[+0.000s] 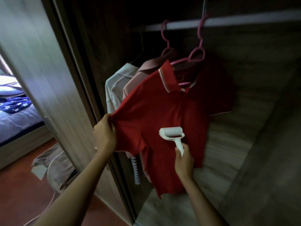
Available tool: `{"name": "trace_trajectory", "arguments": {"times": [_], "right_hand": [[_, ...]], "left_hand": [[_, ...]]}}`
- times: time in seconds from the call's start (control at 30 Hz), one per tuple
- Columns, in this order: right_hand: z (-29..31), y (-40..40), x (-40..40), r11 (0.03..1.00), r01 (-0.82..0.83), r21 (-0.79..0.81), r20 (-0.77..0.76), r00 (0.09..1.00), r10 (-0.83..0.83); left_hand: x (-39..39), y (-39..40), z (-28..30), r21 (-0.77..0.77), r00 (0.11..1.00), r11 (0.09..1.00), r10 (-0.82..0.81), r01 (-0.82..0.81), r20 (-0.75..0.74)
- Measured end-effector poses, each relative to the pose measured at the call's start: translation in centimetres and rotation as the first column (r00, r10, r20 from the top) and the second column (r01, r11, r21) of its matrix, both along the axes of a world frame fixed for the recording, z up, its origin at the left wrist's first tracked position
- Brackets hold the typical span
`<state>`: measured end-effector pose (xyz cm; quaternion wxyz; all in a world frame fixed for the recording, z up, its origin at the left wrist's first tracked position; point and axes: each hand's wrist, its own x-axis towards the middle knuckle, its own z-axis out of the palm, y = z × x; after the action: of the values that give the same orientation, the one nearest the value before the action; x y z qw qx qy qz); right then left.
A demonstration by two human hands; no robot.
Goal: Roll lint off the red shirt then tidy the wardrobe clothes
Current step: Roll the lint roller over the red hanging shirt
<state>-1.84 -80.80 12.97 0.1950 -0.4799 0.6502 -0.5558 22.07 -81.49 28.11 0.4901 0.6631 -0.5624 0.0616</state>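
Note:
A red polo shirt [164,115] with a white-striped collar hangs on a pink hanger [197,53] from the wardrobe rail [228,22]. My left hand [105,132] grips the shirt's left sleeve and pulls it out to the left, stretching the fabric. My right hand [184,160] holds the handle of a white lint roller [171,133], whose roll lies against the shirt's front at chest height. Behind the red shirt hang a pink shirt [146,69] and a white shirt [114,85] on the same rail. A striped garment [137,170] shows below them.
The wardrobe's sliding door frame [71,66] stands at the left of the hanging clothes. A crumpled beige garment [53,167] lies on the red floor outside. A bed with a blue star-print cloth [14,103] is at the far left. The wardrobe's wooden back panel [236,128] lies at the right.

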Motion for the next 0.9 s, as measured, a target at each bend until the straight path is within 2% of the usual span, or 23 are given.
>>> {"name": "trace_trajectory", "arguments": {"times": [0.13, 0.23, 0.3, 0.43, 0.53, 0.67, 0.8, 0.9], "right_hand": [[4.7, -0.2, -0.9, 0.965, 0.169, -0.2, 0.104, 0.983, -0.15], [9.3, -1.7, -1.9, 0.937, 0.22, -0.271, 0.188, 0.967, -0.172], [10.4, -2.9, -2.1, 0.935, 0.223, -0.276, 0.22, 0.962, -0.164], [6.5, -3.6, -0.7, 0.981, 0.157, -0.11, 0.19, 0.973, -0.135], [2.8, -2.1, -0.2, 0.997, 0.069, -0.017, 0.147, 0.987, -0.065], [5.2, -1.5, -0.9, 0.986, 0.142, -0.092, 0.219, 0.968, -0.119], [11.5, -3.4, -2.2, 0.933, 0.244, -0.263, 0.276, 0.946, -0.169], [12.4, -4.9, -2.2, 0.938, 0.241, -0.248, 0.264, 0.949, -0.174]], "left_hand": [[0.9, 0.2, 0.5, -0.017, 0.975, 1.0, 0.001, 0.003, 0.222], [2.0, 0.0, 1.1, -0.047, 0.829, 0.99, -0.083, 0.131, 0.554], [2.9, -0.1, 1.3, 0.014, 0.736, 0.978, -0.167, 0.209, 0.656], [3.9, 0.7, 2.0, 0.185, 0.641, 0.964, -0.264, 0.189, 0.721], [4.2, 0.7, 2.5, 0.17, 0.554, 0.975, -0.223, 0.146, 0.802], [4.4, -0.4, 2.7, 0.102, 0.444, 0.981, -0.166, 0.165, 0.88], [3.8, -1.3, 2.6, 0.039, 0.41, 0.993, -0.082, 0.113, 0.908], [3.8, -1.7, 2.3, -0.02, 0.378, 0.993, -0.025, 0.114, 0.926]]}}
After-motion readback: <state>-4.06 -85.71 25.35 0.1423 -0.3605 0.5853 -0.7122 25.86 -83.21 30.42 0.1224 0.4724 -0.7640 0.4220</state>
